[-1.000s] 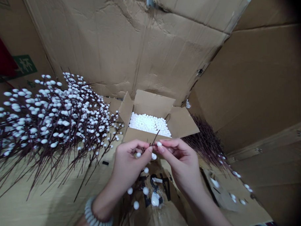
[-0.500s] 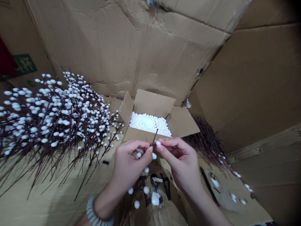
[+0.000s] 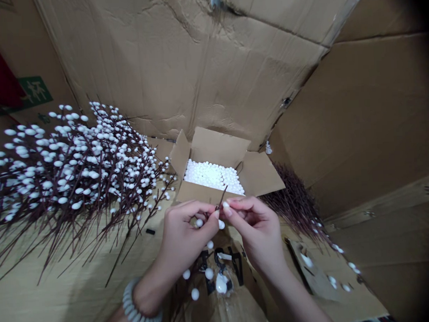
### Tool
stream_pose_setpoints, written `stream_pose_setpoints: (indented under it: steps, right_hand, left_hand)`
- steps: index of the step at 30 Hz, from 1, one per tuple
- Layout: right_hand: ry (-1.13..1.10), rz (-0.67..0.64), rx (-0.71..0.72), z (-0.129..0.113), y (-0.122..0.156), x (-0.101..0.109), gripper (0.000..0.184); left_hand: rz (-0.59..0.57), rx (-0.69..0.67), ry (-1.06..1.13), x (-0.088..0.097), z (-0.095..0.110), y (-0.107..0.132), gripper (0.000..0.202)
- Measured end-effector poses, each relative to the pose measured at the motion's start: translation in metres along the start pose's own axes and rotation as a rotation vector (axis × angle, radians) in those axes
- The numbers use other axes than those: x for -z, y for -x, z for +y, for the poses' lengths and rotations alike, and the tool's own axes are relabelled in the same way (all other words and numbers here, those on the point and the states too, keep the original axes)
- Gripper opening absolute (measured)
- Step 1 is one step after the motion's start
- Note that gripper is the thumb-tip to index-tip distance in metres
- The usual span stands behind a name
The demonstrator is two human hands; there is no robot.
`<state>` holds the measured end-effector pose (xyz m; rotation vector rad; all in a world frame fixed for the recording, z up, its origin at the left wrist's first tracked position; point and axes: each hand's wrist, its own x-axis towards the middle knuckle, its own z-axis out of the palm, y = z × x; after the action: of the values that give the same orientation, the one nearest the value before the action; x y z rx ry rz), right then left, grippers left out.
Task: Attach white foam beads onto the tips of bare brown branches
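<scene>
My left hand (image 3: 184,237) pinches a thin dark brown twig (image 3: 221,198) that carries several white foam balls along its lower part (image 3: 208,273). My right hand (image 3: 255,225) pinches a small white foam ball (image 3: 225,204) against the twig just below its bare tip. Both hands meet in front of a small open cardboard box (image 3: 260,176) filled with white foam balls (image 3: 211,176). A pale beaded bracelet (image 3: 137,315) sits on my left wrist.
A big heap of dark twigs studded with white balls (image 3: 70,170) lies at the left. Bare dark twigs (image 3: 295,203) lie at the right behind the box. Crumpled cardboard sheets (image 3: 197,67) form the wall and floor. Loose balls (image 3: 333,281) are scattered lower right.
Almost nothing has moved; both hands stay pinched at the twig, with only slight finger shifts.
</scene>
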<state>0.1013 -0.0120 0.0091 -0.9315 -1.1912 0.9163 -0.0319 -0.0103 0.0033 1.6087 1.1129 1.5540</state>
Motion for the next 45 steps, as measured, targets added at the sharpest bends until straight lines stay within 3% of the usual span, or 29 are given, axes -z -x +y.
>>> stream_pose_setpoints:
  steps: [30, 37, 41, 43, 45]
  right_hand:
    - [0.158, -0.077, 0.011, -0.007, -0.004, 0.007, 0.008]
    - [0.177, -0.186, -0.032, -0.018, -0.01, 0.022, 0.008]
    - [0.402, -0.133, 0.024, -0.014, -0.042, 0.044, 0.015]
    - [0.652, -0.215, 0.05, -0.007, -0.065, 0.053, 0.016]
    - [1.028, -0.421, 0.024, 0.003, -0.087, 0.059, 0.016]
  left_hand:
    - [-0.056, 0.028, -0.01, -0.001, -0.003, 0.001, 0.01]
    - [-0.063, 0.056, 0.03, -0.003, -0.002, 0.0, 0.009]
    - [-0.045, 0.064, 0.04, -0.003, -0.002, 0.0, 0.009]
    - [-0.045, 0.069, 0.048, -0.003, -0.002, 0.0, 0.009]
    - [-0.048, 0.076, 0.051, -0.004, -0.002, 0.0, 0.009]
